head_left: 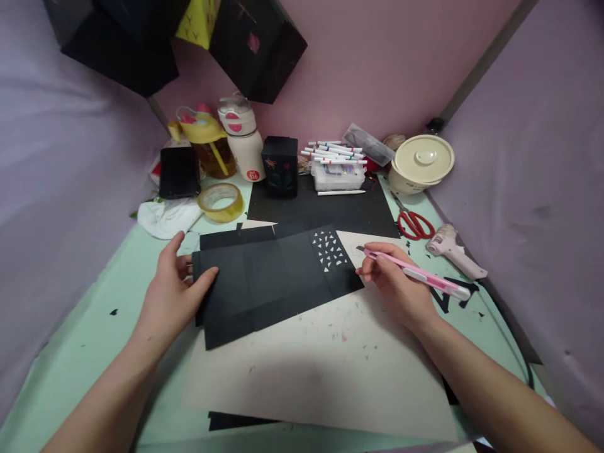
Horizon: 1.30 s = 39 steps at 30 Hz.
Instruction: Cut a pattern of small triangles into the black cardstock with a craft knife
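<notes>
A folded black paper sheet [268, 280] with several small triangular cut-outs near its right end lies on a cream board [325, 371]. My left hand [172, 286] grips the sheet's left edge, thumb on top and fingers underneath. My right hand [394, 280] is closed around a pink utility knife [418, 274], held like a pen, its blade tip just past the sheet's right edge near the cut-outs.
Red scissors [414, 223] and a glue gun [453, 248] lie at the right. At the back stand a tape roll [221, 201], a black box [280, 166], a marker tray [337, 165], a lidded cream pot [421, 162], bottles [243, 138] and a black card sheet [330, 211].
</notes>
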### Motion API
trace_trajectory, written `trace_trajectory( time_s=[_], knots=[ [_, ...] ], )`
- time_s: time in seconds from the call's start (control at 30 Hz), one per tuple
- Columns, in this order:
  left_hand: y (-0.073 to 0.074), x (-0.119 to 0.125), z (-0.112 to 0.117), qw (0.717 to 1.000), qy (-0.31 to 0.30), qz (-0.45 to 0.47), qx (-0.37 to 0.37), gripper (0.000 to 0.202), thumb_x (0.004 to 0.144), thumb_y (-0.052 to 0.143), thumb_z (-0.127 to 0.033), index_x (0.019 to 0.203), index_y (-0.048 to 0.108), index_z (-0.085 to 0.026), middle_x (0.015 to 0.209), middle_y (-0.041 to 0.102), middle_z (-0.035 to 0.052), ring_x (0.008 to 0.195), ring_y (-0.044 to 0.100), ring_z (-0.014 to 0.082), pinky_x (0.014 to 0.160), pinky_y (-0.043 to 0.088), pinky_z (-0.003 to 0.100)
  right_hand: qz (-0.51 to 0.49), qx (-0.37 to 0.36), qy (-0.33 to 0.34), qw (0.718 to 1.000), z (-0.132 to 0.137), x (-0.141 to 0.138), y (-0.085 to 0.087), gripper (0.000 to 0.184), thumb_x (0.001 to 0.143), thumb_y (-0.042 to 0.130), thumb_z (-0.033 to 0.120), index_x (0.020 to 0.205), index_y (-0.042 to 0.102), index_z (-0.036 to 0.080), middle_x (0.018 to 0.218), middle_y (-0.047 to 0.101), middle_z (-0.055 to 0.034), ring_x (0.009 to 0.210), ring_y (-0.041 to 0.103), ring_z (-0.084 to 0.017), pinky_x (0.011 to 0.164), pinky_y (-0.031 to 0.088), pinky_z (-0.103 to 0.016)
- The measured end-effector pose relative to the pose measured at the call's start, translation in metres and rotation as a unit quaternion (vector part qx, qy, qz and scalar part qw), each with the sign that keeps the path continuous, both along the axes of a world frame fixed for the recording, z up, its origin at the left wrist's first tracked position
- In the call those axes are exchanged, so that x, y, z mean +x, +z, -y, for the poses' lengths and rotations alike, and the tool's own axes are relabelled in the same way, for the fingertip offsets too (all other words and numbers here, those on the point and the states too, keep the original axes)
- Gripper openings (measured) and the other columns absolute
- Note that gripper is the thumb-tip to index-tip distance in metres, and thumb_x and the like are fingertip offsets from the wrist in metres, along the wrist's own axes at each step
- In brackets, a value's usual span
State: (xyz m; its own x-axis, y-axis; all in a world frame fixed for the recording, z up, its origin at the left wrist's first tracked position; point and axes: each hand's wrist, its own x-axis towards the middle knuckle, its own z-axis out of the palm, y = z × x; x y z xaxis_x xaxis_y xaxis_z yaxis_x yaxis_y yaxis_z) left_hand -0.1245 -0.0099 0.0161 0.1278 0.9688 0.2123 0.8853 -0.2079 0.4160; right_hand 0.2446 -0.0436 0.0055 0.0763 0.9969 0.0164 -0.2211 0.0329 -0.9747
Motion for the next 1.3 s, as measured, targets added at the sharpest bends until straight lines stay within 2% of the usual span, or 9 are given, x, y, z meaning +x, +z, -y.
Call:
trace_trajectory(
  time_s=[0.07,0.13,0.27,0.33,0.43,0.67,0.83,1.0,1.3],
  knots=[
    [0.009,0.006,-0.002,0.995,0.062,-0.065,0.052,0.072,0.094,0.051,-0.049,0.153,0.024,-0.018,0.134,0.052,0.0194,0.125,0.052,0.0417,0.100,0.048,0.062,-0.001,0.002,-0.025,1.000,-0.001,0.003,0.001,0.018,0.094,0.059,0.039,0.104,0.071,0.029,0.069,0.058,0.0013,0.062,0.052,-0.014,0.074,0.050,-0.035],
    [0.022,0.023,-0.003,0.990,0.024,-0.095,0.102,0.064,0.095,0.051,-0.046,0.149,0.033,-0.017,0.146,0.040,0.0204,0.139,0.035,0.0444,0.111,0.034,0.067,0.009,0.008,-0.045,0.999,-0.001,0.005,0.001,0.021,0.095,0.058,0.041,0.101,0.073,0.028,0.063,0.050,0.0023,0.058,0.046,-0.014,0.064,0.045,-0.032],
    [0.037,0.086,-0.007,0.970,-0.212,-0.095,0.065,0.041,0.095,0.051,-0.036,0.134,0.052,-0.021,0.151,0.043,0.0126,0.141,0.037,0.0343,0.113,0.039,0.056,0.063,-0.003,-0.058,0.996,-0.001,0.005,0.001,0.020,0.092,0.061,0.040,0.096,0.074,0.026,0.058,0.042,0.0031,0.055,0.039,-0.014,0.053,0.033,-0.030],
    [0.031,0.117,-0.012,0.935,-0.331,-0.125,0.007,0.037,0.095,0.053,-0.032,0.129,0.058,-0.017,0.153,0.044,0.0119,0.144,0.035,0.0316,0.116,0.035,0.052,0.091,-0.014,-0.067,0.994,0.000,0.005,0.004,0.017,0.091,0.062,0.038,0.096,0.073,0.027,0.058,0.044,0.0031,0.056,0.041,-0.014,0.053,0.032,-0.029],
    [0.011,0.143,-0.022,0.898,-0.412,-0.146,-0.043,0.037,0.097,0.050,-0.027,0.129,0.061,-0.012,0.148,0.051,0.0141,0.139,0.045,0.0280,0.115,0.038,0.044,0.112,-0.032,-0.079,0.990,0.000,0.003,0.012,0.014,0.090,0.064,0.037,0.096,0.069,0.026,0.060,0.048,0.0035,0.056,0.043,-0.014,0.051,0.032,-0.028],
    [-0.024,0.139,-0.026,0.894,-0.428,-0.127,0.043,0.044,0.098,0.039,-0.026,0.135,0.057,-0.009,0.144,0.055,0.0142,0.137,0.048,0.0277,0.112,0.042,0.043,0.269,-0.059,-0.065,0.959,-0.011,-0.015,0.004,0.010,0.087,0.065,0.034,0.089,0.065,0.025,0.072,0.064,0.0000,0.065,0.059,-0.016,0.059,0.047,-0.029],
    [-0.027,0.138,-0.025,0.898,-0.422,-0.091,0.085,0.040,0.099,0.039,-0.024,0.129,0.062,-0.011,0.139,0.060,0.0110,0.132,0.052,0.0265,0.111,0.042,0.042,0.368,0.000,-0.062,0.928,-0.010,-0.023,-0.015,0.003,0.088,0.063,0.028,0.087,0.063,0.026,0.079,0.070,-0.0021,0.068,0.063,-0.018,0.059,0.047,-0.031],
    [-0.029,0.140,-0.026,0.904,-0.410,-0.068,0.096,0.037,0.098,0.041,-0.023,0.126,0.064,-0.013,0.136,0.063,0.0089,0.129,0.054,0.0258,0.109,0.042,0.041,0.410,0.056,-0.056,0.909,-0.009,-0.025,-0.016,0.007,0.084,0.062,0.020,0.083,0.062,0.027,0.072,0.069,-0.0006,0.059,0.061,-0.018,0.056,0.046,-0.032],
    [-0.032,0.139,-0.025,0.904,-0.413,-0.064,0.087,0.039,0.099,0.040,-0.024,0.129,0.062,-0.013,0.138,0.061,0.0089,0.131,0.052,0.0263,0.111,0.040,0.042,0.417,0.038,-0.062,0.906,-0.009,-0.025,-0.017,0.008,0.083,0.061,0.020,0.082,0.064,0.027,0.072,0.071,-0.0010,0.061,0.063,-0.018,0.055,0.047,-0.032]
  ],
)
